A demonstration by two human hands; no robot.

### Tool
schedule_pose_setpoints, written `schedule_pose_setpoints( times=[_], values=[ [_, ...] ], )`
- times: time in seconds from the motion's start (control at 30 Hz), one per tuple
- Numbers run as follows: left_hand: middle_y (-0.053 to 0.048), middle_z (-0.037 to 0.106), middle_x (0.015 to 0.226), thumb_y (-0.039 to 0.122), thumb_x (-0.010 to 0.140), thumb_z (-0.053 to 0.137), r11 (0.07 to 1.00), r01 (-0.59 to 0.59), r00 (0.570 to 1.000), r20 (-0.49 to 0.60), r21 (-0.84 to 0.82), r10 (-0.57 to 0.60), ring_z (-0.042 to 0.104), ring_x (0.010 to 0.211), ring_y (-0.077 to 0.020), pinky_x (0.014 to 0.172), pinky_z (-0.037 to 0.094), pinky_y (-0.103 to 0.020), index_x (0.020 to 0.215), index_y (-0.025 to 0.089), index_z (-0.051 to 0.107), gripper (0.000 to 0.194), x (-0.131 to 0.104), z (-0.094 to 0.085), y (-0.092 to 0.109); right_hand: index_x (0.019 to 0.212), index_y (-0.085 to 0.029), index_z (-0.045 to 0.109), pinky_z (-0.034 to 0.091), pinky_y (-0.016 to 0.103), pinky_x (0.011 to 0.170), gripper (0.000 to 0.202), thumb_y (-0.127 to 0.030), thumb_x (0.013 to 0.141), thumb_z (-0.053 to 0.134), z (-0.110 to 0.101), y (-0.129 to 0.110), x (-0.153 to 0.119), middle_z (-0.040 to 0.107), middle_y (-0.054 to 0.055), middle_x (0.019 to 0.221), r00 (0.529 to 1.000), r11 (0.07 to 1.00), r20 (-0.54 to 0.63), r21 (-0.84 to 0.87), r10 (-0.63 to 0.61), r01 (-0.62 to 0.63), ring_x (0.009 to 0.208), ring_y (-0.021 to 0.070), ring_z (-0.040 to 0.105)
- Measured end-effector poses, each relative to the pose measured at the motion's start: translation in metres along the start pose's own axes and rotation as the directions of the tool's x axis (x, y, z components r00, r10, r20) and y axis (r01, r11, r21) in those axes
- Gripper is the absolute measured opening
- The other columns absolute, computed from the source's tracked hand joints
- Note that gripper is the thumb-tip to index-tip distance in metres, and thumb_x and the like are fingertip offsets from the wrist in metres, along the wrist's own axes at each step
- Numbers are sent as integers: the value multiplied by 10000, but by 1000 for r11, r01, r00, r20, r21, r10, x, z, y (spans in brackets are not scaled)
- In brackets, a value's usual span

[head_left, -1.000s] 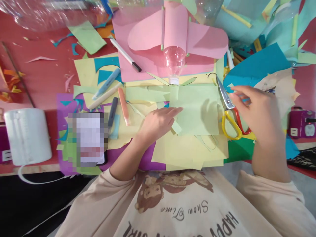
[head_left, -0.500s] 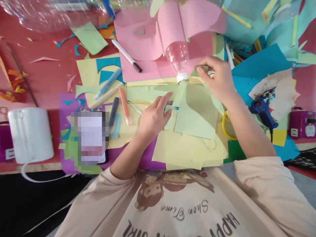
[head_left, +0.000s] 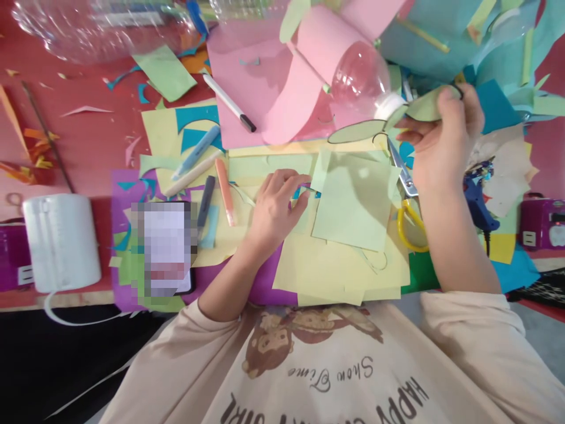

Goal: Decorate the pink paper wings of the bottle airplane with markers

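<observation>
Your right hand (head_left: pixel 445 147) pinches a green paper leaf (head_left: pixel 422 107) at the cap end of the pink-wrapped plastic bottle (head_left: pixel 359 76), seemingly steering it above the pink sheet (head_left: pixel 233 126), while your left hand (head_left: pixel 274 206), fingers loosely curled, thumb apart, apparently steadies papers.

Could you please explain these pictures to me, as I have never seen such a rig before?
There is no robot here, just two bare hands at work. Every picture comes from one camera worn on the head, looking forward and down. The right hand holds a green leaf-shaped paper by the white cap of a clear bottle. The left hand is half open over paper sheets and seems to grip nothing. Around them on the red table are scissors, a blue glue gun and an orange marker.
</observation>
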State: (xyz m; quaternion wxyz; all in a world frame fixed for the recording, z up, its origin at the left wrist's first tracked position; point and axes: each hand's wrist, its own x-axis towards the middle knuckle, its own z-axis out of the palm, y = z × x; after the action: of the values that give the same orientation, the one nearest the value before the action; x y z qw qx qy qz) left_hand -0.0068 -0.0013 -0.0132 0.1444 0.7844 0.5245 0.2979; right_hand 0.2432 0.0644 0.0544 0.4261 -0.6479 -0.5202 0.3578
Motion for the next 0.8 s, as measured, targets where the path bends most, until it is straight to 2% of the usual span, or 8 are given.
schedule_pose_setpoints(
  times=[0.1,0.2,0.27,0.4,0.5,0.6,0.7,0.8],
  values=[
    [-59,641,979,195,904,509,999,8,1000,-7,-53,-8,603,924,-183,865,486,-335,1123,200,568,227,0,-3,3,975,-251,368,511,286,730,175,-397,879,360,-15,16,-4,562,121,1172,987,976,-107,196,117,-94,923,176,614],
    [-55,649,962,184,908,497,995,11,1000,-10,-94,-12,609,899,-167,843,496,-316,1176,186,530,271,0,-5,5,1097,-209,343,495,338,853,301,-407,888,255,-24,33,-6,416,210,1404,966,942,-160,301,201,-146,1151,229,556],
    [-58,648,970,162,903,479,994,13,1000,1,-104,-13,612,911,-164,848,501,-314,1178,183,525,280,-1,-4,6,1177,-183,300,476,417,916,436,-481,886,170,-23,42,-7,333,256,1463,971,962,-204,265,121,-64,1265,282,494],
    [-57,650,1023,70,857,429,990,50,999,14,-134,-49,617,949,-154,849,507,-296,1187,192,515,362,-1,-4,4,1254,-172,183,472,446,938,557,-422,821,428,-16,51,-10,288,288,1468,953,986,-289,106,-96,131,1279,303,479],
    [-48,664,1036,50,844,420,989,83,996,-3,-121,-84,621,950,-156,834,504,-295,1148,207,539,362,-2,-4,2,1238,-215,299,467,430,954,487,-356,823,511,-15,55,-8,428,205,1407,965,994,-256,71,-57,77,1229,272,488],
    [-26,689,998,83,843,469,996,84,996,-28,-22,-84,620,953,-193,873,476,-358,1000,229,599,251,-1,-4,0,1094,-243,395,489,389,908,353,-286,787,565,-17,61,-3,568,107,1207,966,968,-254,248,39,26,1105,211,552],
    [-15,699,1003,122,838,505,991,130,990,-65,38,-127,615,982,-230,899,441,-403,937,244,614,192,-1,-4,1,1000,-237,389,506,302,727,307,-196,725,519,-15,65,1,558,1,940,939,886,-335,454,75,91,820,122,596],
    [-26,699,1017,131,833,504,985,171,983,-69,26,-169,609,989,-250,884,430,-414,962,247,617,207,0,-5,1,977,-226,410,474,244,647,326,-157,683,534,-13,66,2,531,-31,853,941,825,-327,552,81,121,723,89,577]
  ],
)
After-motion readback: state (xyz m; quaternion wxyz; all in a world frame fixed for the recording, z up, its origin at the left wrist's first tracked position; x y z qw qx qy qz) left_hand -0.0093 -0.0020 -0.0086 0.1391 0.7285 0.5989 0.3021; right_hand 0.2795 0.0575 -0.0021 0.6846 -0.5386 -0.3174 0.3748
